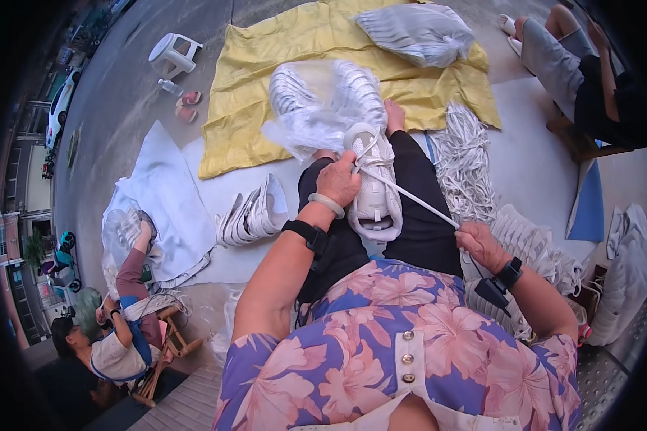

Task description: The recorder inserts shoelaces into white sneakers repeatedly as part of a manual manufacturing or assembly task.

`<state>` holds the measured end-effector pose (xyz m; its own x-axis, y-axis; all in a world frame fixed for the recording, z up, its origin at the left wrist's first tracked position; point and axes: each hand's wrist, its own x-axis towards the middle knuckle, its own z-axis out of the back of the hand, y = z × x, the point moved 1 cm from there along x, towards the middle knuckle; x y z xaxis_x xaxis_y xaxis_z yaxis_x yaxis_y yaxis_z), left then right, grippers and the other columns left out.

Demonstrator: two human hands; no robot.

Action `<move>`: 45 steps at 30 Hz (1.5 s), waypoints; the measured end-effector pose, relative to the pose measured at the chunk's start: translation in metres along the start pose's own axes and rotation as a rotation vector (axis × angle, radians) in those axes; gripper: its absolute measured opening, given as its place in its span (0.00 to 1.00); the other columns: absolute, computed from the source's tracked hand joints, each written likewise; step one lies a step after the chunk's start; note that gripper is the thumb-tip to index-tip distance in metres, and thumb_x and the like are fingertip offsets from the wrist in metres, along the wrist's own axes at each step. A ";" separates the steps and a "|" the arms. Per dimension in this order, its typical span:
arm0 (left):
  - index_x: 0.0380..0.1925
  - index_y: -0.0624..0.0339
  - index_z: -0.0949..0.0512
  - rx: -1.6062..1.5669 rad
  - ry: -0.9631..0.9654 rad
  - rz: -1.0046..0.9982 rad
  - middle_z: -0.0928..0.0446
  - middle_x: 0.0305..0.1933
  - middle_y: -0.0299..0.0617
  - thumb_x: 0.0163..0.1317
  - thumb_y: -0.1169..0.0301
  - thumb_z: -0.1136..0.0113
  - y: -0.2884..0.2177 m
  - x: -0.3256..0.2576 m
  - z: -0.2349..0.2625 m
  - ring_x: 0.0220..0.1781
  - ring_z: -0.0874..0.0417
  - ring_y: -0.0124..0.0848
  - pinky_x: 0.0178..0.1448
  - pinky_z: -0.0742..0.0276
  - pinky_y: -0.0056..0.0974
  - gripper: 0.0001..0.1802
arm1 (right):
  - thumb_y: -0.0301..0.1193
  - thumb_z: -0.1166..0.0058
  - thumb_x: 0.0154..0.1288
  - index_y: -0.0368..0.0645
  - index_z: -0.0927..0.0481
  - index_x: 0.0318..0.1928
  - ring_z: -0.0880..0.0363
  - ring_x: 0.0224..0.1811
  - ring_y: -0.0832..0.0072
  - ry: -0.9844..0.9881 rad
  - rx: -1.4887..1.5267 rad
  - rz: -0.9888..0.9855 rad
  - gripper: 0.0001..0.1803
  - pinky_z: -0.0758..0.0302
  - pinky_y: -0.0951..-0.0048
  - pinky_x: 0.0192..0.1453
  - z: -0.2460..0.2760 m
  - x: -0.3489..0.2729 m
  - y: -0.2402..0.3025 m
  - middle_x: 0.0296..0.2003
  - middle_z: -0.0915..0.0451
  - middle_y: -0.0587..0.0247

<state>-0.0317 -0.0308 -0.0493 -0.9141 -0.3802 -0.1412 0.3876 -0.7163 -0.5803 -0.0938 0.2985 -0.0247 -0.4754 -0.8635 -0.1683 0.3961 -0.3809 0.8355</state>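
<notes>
Your left hand (339,181) is closed on the upper part of a white sneaker (375,188) that lies across your lap, toe pointing away from you. Your right hand (479,244) is shut around a white lace (418,204), which runs taut from that fist up to the shoe's eyelets just beside your left fingers.

Containers: directly beyond your left hand, touching the shoe's toe end, sits a clear plastic bag (322,108) holding white sneakers. Farther out past it, a second clear bag (418,32) is tied shut; its contents are pale, but I cannot tell what they are. Both rest on a yellow cloth (266,86) spread on the ground.

Surface: to the outer side of your left hand, a row of white shoe uppers (253,214) stands on a white sheet (216,258). Beyond your right hand lies a heap of white laces (467,161), and close beside your right wrist more white shoe parts (535,248) are stacked.

Surroundings: this is an outdoor paved area (122,129). A white plastic stool (174,54) and a pair of pink sandals (187,105) sit well away past your left side. One person (126,316) sits on a wooden stool low on your left; another seated person (582,79) is far beyond your right hand.
</notes>
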 end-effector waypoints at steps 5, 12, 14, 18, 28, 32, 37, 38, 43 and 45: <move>0.41 0.53 0.31 -0.030 0.028 -0.051 0.24 0.27 0.53 0.47 0.69 0.50 -0.005 0.007 -0.006 0.34 0.23 0.53 0.41 0.29 0.50 0.17 | 0.30 0.60 0.54 0.37 0.27 0.17 0.32 0.14 0.78 -0.092 -0.236 -0.635 0.14 0.35 0.76 0.18 0.033 -0.226 -0.169 0.12 0.29 0.63; 0.42 0.54 0.30 0.007 -0.002 -0.003 0.23 0.27 0.50 0.47 0.66 0.45 -0.002 -0.002 -0.001 0.32 0.21 0.48 0.37 0.27 0.47 0.19 | 0.37 0.50 0.52 0.37 0.27 0.20 0.37 0.17 0.80 -0.075 -0.108 -0.582 0.15 0.38 0.74 0.21 0.009 -0.134 -0.096 0.13 0.32 0.65; 0.43 0.54 0.28 -0.114 -0.029 -0.020 0.24 0.24 0.46 0.47 0.64 0.42 -0.001 -0.007 0.003 0.29 0.21 0.44 0.36 0.27 0.43 0.20 | 0.36 0.41 0.49 0.39 0.29 0.25 0.39 0.20 0.79 -0.088 0.033 -0.481 0.14 0.37 0.75 0.26 0.012 -0.076 -0.038 0.15 0.37 0.69; 0.41 0.55 0.25 -0.141 -0.080 -0.058 0.24 0.22 0.43 0.48 0.65 0.41 0.000 -0.007 0.004 0.26 0.21 0.37 0.35 0.27 0.38 0.18 | 0.30 0.38 0.46 0.42 0.31 0.31 0.38 0.19 0.75 -0.069 0.144 -0.299 0.15 0.37 0.72 0.25 0.007 0.002 0.020 0.16 0.37 0.67; 0.33 0.63 0.21 -0.486 -0.291 0.020 0.23 0.22 0.35 0.54 0.74 0.46 0.010 0.010 0.011 0.20 0.25 0.19 0.24 0.28 0.26 0.08 | 0.32 0.47 0.55 0.42 0.29 0.31 0.25 0.26 0.53 -0.236 -0.297 -0.041 0.08 0.31 0.57 0.29 -0.037 0.099 0.045 0.19 0.26 0.51; 0.32 0.64 0.21 -0.659 -0.215 0.126 0.24 0.21 0.34 0.55 0.74 0.47 0.001 0.005 0.017 0.19 0.26 0.18 0.23 0.29 0.24 0.08 | 0.33 0.48 0.55 0.41 0.29 0.29 0.25 0.26 0.53 -0.207 -0.371 -0.075 0.09 0.31 0.56 0.29 -0.042 0.100 0.045 0.19 0.26 0.51; 0.28 0.65 0.21 -0.674 -0.300 0.145 0.25 0.18 0.36 0.51 0.76 0.49 0.002 0.005 0.016 0.17 0.25 0.22 0.24 0.29 0.28 0.08 | 0.33 0.48 0.55 0.40 0.29 0.25 0.25 0.25 0.53 -0.232 -0.386 -0.059 0.09 0.31 0.56 0.29 -0.043 0.099 0.045 0.18 0.26 0.50; 0.28 0.65 0.21 -0.721 -0.286 0.191 0.25 0.18 0.36 0.51 0.77 0.50 0.003 0.006 0.016 0.17 0.26 0.21 0.23 0.29 0.28 0.08 | 0.33 0.48 0.55 0.40 0.29 0.25 0.25 0.25 0.53 -0.232 -0.385 -0.060 0.09 0.31 0.56 0.29 -0.043 0.098 0.046 0.18 0.26 0.50; 0.28 0.65 0.23 -0.731 -0.279 0.224 0.24 0.18 0.37 0.51 0.77 0.50 0.009 0.007 0.012 0.16 0.26 0.22 0.22 0.28 0.28 0.07 | 0.32 0.47 0.53 0.39 0.30 0.21 0.27 0.25 0.51 -0.155 -0.321 -0.013 0.11 0.34 0.55 0.28 -0.036 0.096 0.049 0.19 0.28 0.48; 0.27 0.64 0.24 -0.710 -0.285 0.222 0.24 0.18 0.37 0.51 0.77 0.50 0.013 0.008 0.008 0.16 0.26 0.21 0.22 0.29 0.29 0.06 | 0.32 0.47 0.54 0.39 0.30 0.20 0.28 0.22 0.55 -0.152 -0.333 0.001 0.12 0.34 0.58 0.26 -0.035 0.093 0.048 0.18 0.27 0.51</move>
<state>-0.0327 -0.0480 -0.0512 -0.7217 -0.6737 -0.1587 0.3004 -0.0983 -0.9487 -0.0919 0.1886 -0.0185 -0.5762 -0.8145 -0.0672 0.6188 -0.4885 0.6152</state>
